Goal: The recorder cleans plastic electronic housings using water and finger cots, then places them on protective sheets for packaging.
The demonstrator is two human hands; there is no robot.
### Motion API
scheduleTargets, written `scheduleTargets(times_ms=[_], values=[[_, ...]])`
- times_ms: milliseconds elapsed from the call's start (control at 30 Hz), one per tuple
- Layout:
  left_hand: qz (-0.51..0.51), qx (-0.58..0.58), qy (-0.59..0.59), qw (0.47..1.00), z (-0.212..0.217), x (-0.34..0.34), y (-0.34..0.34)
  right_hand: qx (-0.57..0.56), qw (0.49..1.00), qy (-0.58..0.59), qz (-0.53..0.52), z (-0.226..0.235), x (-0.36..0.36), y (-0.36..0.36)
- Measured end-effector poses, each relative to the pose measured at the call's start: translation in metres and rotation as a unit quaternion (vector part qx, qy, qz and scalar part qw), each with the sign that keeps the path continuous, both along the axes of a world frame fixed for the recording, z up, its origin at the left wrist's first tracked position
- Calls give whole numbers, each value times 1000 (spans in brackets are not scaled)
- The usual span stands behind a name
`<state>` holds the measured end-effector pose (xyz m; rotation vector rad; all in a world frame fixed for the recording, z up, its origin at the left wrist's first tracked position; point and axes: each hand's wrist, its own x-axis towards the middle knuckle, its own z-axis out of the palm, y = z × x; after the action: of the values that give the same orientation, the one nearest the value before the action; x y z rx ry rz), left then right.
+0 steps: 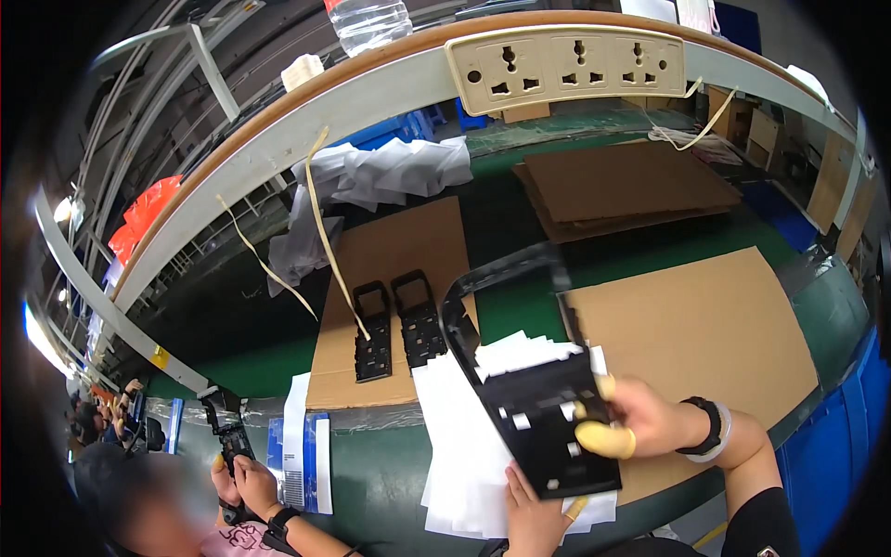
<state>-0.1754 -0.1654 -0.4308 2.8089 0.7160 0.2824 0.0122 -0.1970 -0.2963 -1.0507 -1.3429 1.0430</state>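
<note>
A black plastic frame (548,432) with a large open loop at its top is tilted above a stack of white sheets (455,455). My right hand (640,422), wearing yellow finger cots, grips its right side, with the thumb across its face. At the frame's lower left corner is my left hand (535,522), fingers apart over the sheets, a yellow cot on one digit. Whether it bears on the frame or only on the paper is unclear. Two similar black frames (373,339) (419,325) lie side by side on a cardboard sheet (339,381) to the left.
Cardboard lies on the right (705,343) and is stacked farther back (631,186). A socket strip (566,67) is fixed to the overhead rail, from which pale cords hang. At left, a co-worker's hands (246,483) hold a black part beside a blue-and-white package (316,464). A blue bin (831,455) stands at right.
</note>
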Motion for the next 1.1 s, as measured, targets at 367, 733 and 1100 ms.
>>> scheduleTargets(times_ms=[367,733,1100], values=[[-14,-21,100,995,30,-6,13,-47,878,-419,-228,-7,40,148],[-31,-71,95,992,23,-1,33,-165,624,-727,-236,-102,-2,317],[-13,-108,24,994,44,4,28,-98,842,-500,-178,-105,49,326]])
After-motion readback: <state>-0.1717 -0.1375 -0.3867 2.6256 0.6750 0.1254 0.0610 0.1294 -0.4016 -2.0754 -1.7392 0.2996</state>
